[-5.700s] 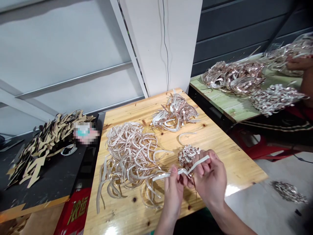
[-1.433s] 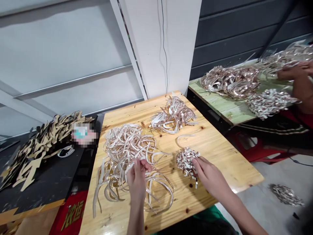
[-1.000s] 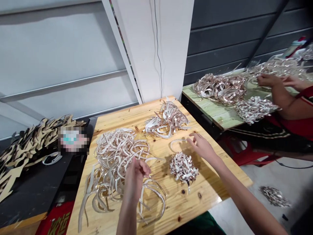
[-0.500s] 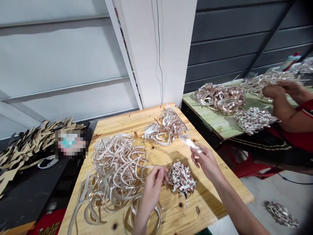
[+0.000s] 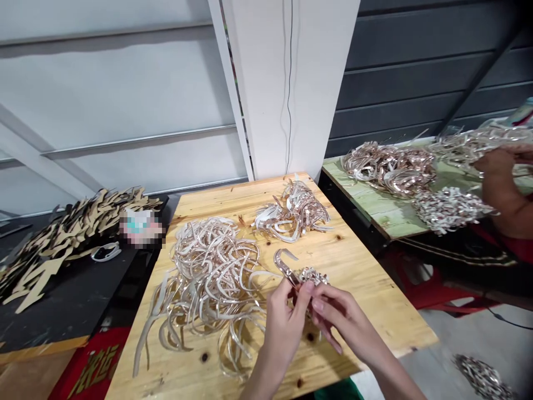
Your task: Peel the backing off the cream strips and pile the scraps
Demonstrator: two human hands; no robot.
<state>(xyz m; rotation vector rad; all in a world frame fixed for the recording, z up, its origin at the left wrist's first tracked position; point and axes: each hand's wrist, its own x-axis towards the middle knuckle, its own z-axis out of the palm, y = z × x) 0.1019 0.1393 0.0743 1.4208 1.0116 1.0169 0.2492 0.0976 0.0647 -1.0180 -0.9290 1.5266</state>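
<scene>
Near the middle of the wooden table (image 5: pixel 366 278), my left hand (image 5: pixel 287 311) pinches a shiny rose-gold curved strip (image 5: pixel 284 266), whose hooked end points up and away. My right hand (image 5: pixel 337 316) is beside it, fingertips meeting the left at the strip's lower end; what lies between its fingers is hidden. Just behind both hands, partly covered by them, is a small pile of short shiny pieces (image 5: pixel 312 275). A large tangle of long curled strips (image 5: pixel 212 272) spreads to the left of my hands. Farther back lies a smaller heap of curved strips (image 5: pixel 297 211).
On the left, a dark table (image 5: pixel 83 289) bears a heap of beige and black cut pieces (image 5: pixel 79 228). At right, a person's arm (image 5: pixel 506 189) reaches over a green table (image 5: pixel 400 219) with shiny strips. A bundle of pieces (image 5: pixel 483 375) lies on the floor.
My right hand has moved left and down from beyond the small pile to meet my left hand. The strip is now between my hands. The view has shifted a little to the left.
</scene>
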